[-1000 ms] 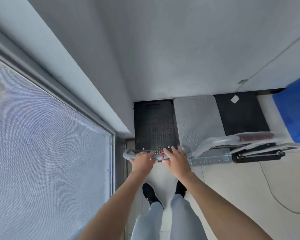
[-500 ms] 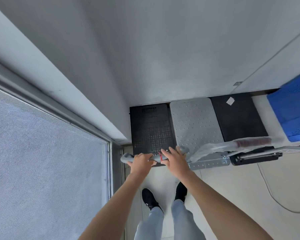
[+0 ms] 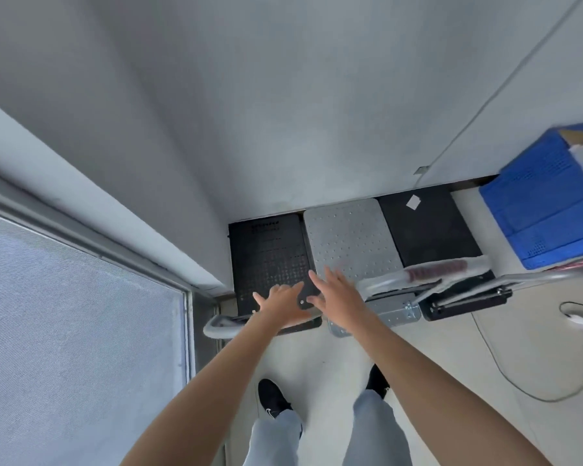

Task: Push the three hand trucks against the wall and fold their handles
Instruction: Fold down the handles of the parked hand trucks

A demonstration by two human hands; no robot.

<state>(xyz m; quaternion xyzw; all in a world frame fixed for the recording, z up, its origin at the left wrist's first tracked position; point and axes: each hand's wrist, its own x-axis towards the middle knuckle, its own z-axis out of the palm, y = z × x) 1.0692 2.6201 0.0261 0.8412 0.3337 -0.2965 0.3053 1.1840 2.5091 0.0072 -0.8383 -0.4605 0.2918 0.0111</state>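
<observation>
1. Far left, a mesh window screen (image 3: 74,331) fills the side of the view, its frame running up to the grey wall (image 3: 283,95)
2. In the corner sits the black hand truck (image 3: 270,260), its perforated deck butted up to the wall, window frame just to its left
3. Its grey handle (image 3: 217,326) pokes out at the near left corner of the deck, low and close to the platform; the rest of the bar is hidden under the forearm
4. Left hand (image 3: 281,302) is over the near end of that black deck, fingers spread wide, gripping nothing; whether the palm touches the deck, I cannot tell
5. Right hand (image 3: 337,294) is just beside it, also splayed wide and empty, straddling the seam between the black deck and the next one
6. Next along, the grey hand truck (image 3: 350,243), dotted deck, front edge to the wall, touching or nearly touching its neighbours
7. Its plastic-wrapped handle (image 3: 431,274) stands up off the deck, stretching right across the third platform
8. Third in line, the second black hand truck (image 3: 424,227), a white sticker (image 3: 413,201) near its wall end, also up against the wall
9. A bare metal handle (image 3: 535,279) runs off to the right from its near edge
10. Far right, a blue plastic crate (image 3: 539,210) on the floor beside that truck; something white and cardboard-coloured shows at its top, blurred
11. A thin cable (image 3: 505,375) loops over the pale floor tiles
</observation>
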